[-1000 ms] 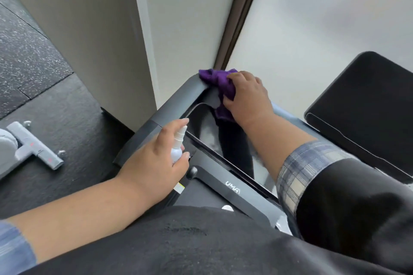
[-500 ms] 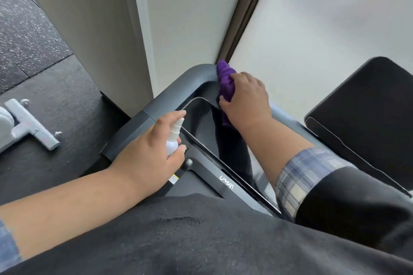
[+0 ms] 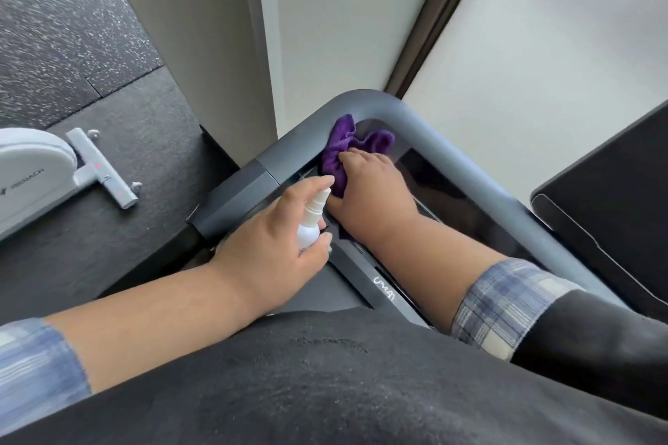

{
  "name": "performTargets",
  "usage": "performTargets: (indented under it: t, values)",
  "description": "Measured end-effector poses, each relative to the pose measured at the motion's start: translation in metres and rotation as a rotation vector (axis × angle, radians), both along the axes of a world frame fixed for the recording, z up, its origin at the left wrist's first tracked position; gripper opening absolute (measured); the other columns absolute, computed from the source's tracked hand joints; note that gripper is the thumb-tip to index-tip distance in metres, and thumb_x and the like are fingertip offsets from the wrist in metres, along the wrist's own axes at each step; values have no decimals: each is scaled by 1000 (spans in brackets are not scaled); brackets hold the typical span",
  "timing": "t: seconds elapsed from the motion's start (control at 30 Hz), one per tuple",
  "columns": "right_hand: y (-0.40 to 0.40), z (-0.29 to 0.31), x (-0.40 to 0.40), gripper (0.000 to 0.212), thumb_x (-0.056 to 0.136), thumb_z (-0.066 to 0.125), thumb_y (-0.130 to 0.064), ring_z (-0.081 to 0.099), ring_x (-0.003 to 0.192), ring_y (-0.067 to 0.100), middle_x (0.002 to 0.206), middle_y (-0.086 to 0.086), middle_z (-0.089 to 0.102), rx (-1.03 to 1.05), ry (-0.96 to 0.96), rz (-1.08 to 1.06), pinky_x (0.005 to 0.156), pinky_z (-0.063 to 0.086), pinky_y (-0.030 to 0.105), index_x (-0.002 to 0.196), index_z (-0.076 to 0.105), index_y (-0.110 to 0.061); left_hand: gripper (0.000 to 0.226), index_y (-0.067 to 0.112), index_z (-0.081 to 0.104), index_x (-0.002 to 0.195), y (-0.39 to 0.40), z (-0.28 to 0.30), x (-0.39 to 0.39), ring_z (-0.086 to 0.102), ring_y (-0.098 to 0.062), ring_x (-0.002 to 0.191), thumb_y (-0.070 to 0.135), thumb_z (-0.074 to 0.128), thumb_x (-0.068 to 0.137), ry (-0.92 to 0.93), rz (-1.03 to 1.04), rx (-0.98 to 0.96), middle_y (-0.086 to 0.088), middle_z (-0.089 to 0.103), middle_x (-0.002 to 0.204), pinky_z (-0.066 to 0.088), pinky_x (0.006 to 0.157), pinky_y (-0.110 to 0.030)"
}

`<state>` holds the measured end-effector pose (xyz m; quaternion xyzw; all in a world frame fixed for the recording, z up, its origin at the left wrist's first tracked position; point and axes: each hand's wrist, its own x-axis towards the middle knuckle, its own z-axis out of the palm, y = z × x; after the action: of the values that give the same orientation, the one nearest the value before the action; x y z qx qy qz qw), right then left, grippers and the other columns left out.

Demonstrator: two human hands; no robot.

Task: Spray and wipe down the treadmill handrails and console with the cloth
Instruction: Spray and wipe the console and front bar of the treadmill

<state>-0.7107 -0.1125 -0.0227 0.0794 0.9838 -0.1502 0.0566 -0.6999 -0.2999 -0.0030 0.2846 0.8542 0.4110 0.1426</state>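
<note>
A grey treadmill handrail (image 3: 426,134) bends round the far corner of the dark glossy console (image 3: 444,191). My right hand (image 3: 368,188) holds a bunched purple cloth (image 3: 343,152) and presses it against the inner side of the handrail's left leg, just below the bend. My left hand (image 3: 274,242) grips a small white spray bottle (image 3: 311,224), index finger on its top, right beside my right wrist. Part of the console is hidden under my right forearm.
A white wall and a brown window frame (image 3: 433,22) stand just behind the handrail. A dark screen of a neighbouring machine (image 3: 607,199) sits at the right. On the black rubber floor to the left lies the white base of another machine (image 3: 39,173).
My right hand slid the cloth from the top of the handrail's corner down onto the inner side of its left leg, closer to my left hand. The spray bottle stayed held.
</note>
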Motion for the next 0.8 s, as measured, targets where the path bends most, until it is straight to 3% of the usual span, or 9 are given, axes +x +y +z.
performTargets:
  t: [0.07, 0.17, 0.27, 0.37, 0.43, 0.53, 0.67, 0.8]
  values:
    - [-15, -3, 3, 35, 79, 51, -43, 56, 116, 23, 116, -2, 62, 2, -46, 77, 103, 40, 36, 105, 58, -21, 68, 50, 27, 135, -2, 3, 2, 55, 3, 85, 25, 69, 88, 4, -7, 17, 27, 54, 97, 46, 83, -23]
    - [-26, -10, 8, 50, 88, 47, -41, 38, 142, 18, 143, -1, 53, 63, -78, 248, 118, 26, 33, 132, 56, -18, 62, 56, 24, 132, -5, 7, 7, 59, -6, 90, 41, 61, 84, -6, -37, 28, 25, 55, 99, 53, 86, -38]
    - [-16, -3, 10, 63, 84, 47, -49, 38, 143, 21, 150, 3, 49, -52, -70, 97, 117, 29, 37, 138, 52, -17, 60, 56, 23, 134, -7, 5, 9, 59, -10, 92, 51, 51, 81, -2, -79, 18, 27, 55, 100, 53, 84, -42]
    - [6, 4, 17, 62, 79, 65, -48, 53, 125, 27, 134, 4, 62, -88, 29, -141, 107, 39, 38, 133, 58, -17, 61, 58, 23, 134, -8, 2, 11, 58, -7, 86, 45, 55, 84, -16, -101, 29, 24, 56, 96, 53, 81, -41]
    - [17, 8, 27, 62, 78, 67, -46, 55, 121, 28, 127, 3, 65, -54, 36, -182, 105, 40, 37, 132, 59, -17, 65, 57, 22, 135, -11, -1, 14, 58, -6, 84, 37, 59, 85, -17, -110, 27, 23, 57, 95, 52, 79, -39]
    - [21, 9, 48, 55, 78, 67, -40, 55, 117, 29, 121, 4, 67, -55, 17, -244, 102, 41, 36, 128, 62, -17, 69, 57, 22, 135, -17, -3, 17, 57, -3, 83, 29, 65, 89, -4, -136, 4, 23, 57, 95, 52, 78, -36]
    - [25, 7, 92, 29, 78, 60, -42, 57, 98, 27, 99, -1, 69, -32, 55, -388, 84, 44, 35, 101, 65, -26, 70, 56, 22, 136, -28, 0, 18, 57, -7, 83, 28, 65, 88, 10, -174, -11, 23, 57, 95, 51, 79, -37]
    - [26, 6, 124, 29, 75, 53, -50, 59, 87, 26, 90, -7, 68, 41, 76, -491, 79, 48, 38, 94, 62, -30, 69, 57, 19, 135, -35, 4, 18, 57, -7, 84, 32, 63, 88, 10, -190, -15, 25, 56, 95, 50, 82, -36]
